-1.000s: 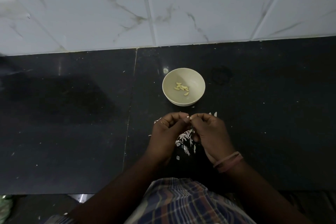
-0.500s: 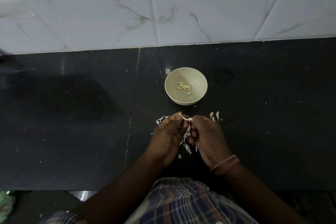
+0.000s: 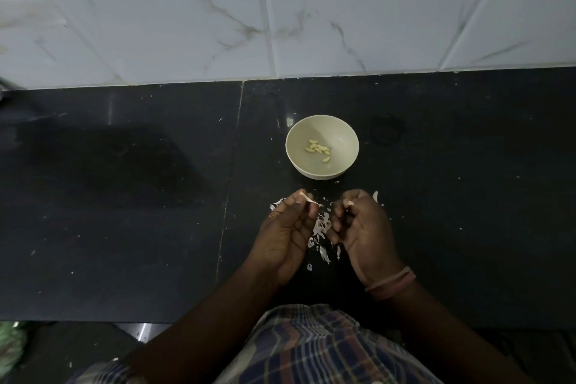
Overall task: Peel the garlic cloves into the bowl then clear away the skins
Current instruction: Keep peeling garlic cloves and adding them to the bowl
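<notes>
A cream bowl (image 3: 348, 134) stands on the black counter with several peeled garlic cloves (image 3: 318, 150) in it. Just in front of it, my left hand (image 3: 285, 231) pinches a pale garlic clove (image 3: 309, 198) between thumb and fingertips, and its tip pokes out to the right. My right hand (image 3: 363, 227) is a short gap away with fingers curled, and pinches a small pale scrap of skin (image 3: 348, 203) at its fingertips. Below and between the hands lies a loose heap of white garlic skins (image 3: 322, 226).
The black stone counter (image 3: 124, 196) has a seam running down left of the bowl and scattered white flecks. A marble-tiled wall (image 3: 280, 9) rises behind it. More skin bits (image 3: 376, 196) lie right of my right hand. A faint ring mark (image 3: 386, 132) shows right of the bowl.
Both hands were joined on the clove. They have now pulled apart, the left keeping the clove, the right drawing away to the right.
</notes>
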Demonstrator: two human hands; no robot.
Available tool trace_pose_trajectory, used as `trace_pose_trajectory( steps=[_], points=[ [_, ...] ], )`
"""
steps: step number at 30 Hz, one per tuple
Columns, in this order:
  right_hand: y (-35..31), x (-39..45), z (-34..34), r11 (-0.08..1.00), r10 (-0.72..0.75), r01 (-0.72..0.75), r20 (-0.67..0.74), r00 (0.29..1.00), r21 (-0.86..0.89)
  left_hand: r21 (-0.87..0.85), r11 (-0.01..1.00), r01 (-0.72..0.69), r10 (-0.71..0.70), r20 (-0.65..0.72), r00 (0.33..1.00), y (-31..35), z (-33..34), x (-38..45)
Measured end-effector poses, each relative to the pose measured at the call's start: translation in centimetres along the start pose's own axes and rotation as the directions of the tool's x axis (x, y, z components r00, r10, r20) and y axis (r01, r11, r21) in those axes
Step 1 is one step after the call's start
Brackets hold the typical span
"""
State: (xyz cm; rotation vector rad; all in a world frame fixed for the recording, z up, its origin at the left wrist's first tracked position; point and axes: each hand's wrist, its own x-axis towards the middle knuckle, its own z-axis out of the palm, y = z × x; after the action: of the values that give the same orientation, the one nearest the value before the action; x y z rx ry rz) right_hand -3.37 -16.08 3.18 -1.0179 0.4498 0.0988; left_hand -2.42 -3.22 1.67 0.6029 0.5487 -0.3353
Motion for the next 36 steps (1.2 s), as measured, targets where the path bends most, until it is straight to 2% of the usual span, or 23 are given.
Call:
trace_pose_trajectory(
  steps=[2,4,6,13,16,18,23,32,36],
  points=[
    [0.3,-0.1,0.0,0.983,-0.031,0.023,-0.039,0.999,-0.18,0.027,1.0,0.006,-0.006,0.024,1.0,0.0,0.2,-0.3],
    [0.5,-0.3,0.1,0.924,-0.097,0.058,-0.085,0.992,-0.377,0.058,0.998,0.019,-0.021,0.04,0.999,-0.1,0.2,-0.4],
    [0.8,-0.3,0.0,0.86,-0.19,0.121,-0.09,0.978,-0.495,0.09,0.996,0.017,-0.022,0.055,0.998,-0.2,0.0,-0.3],
    [0.3,-0.4,-0.4,0.753,-0.324,0.228,-0.047,0.945,-0.618,0.146,0.989,0.017,-0.026,0.057,0.998,-0.4,-0.1,-0.4],
    [0.2,-0.4,0.1,0.748,-0.344,0.25,-0.038,0.938,-0.614,0.168,0.986,0.009,-0.017,0.048,0.999,-0.2,-0.2,-0.4],
    [0.2,-0.3,0.4,0.725,-0.366,0.303,0.027,0.93,-0.619,0.18,0.984,0.003,-0.009,0.036,0.999,-0.3,-0.3,-0.4],
    [0.4,0.1,0.0,0.524,-0.441,0.467,0.242,0.864,-0.713,0.252,0.968,-0.015,0.003,0.049,0.999,-0.4,-0.7,-0.3],
    [0.8,0.6,-0.9,0.38,-0.428,0.451,0.279,0.86,-0.807,0.252,0.968,-0.014,-0.004,0.068,0.998,-0.2,-0.6,-0.4],
    [1.0,0.7,-0.6,0.39,-0.426,0.407,0.23,0.875,-0.826,0.286,0.955,-0.075,0.05,0.091,0.995,-0.5,-0.3,-0.4]
  ],
)
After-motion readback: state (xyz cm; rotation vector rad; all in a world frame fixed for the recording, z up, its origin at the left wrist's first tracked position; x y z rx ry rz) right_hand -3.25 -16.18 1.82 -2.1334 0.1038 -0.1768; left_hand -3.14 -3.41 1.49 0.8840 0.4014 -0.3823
